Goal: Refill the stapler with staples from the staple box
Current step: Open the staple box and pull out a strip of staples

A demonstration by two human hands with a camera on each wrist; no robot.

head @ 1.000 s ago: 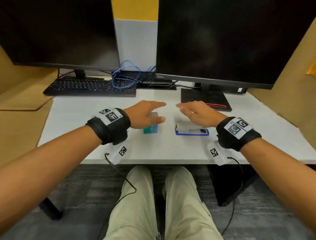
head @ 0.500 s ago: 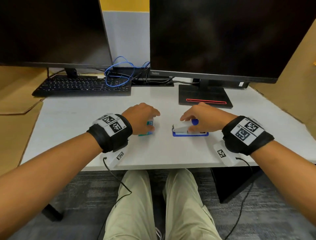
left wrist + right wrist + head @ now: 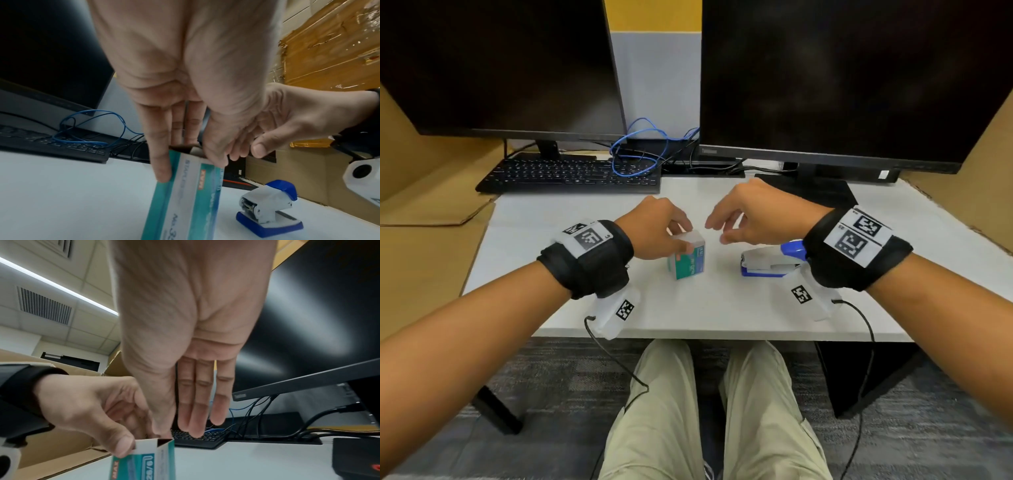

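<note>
Left hand (image 3: 654,229) pinches the upright staple box (image 3: 687,257); right hand (image 3: 751,214) hovers beside it, fingers loosely curled, empty

I'm wearing black wristbands (image 3: 589,263) with square-code tags, white cabled camera pods (image 3: 616,313) beneath, and khaki trousers (image 3: 654,411).

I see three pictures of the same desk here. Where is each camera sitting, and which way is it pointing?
Head view: worn on the head, looking forward and down at the white desk; both forearms and the knees show, and the left hand holds the staple box.
Left wrist view: looks along the left palm to the fingers on the box, with the stapler beyond.
Right wrist view: looks along the right hand toward the box's open top.
All three share the box; the head and left wrist views share the stapler.
</note>
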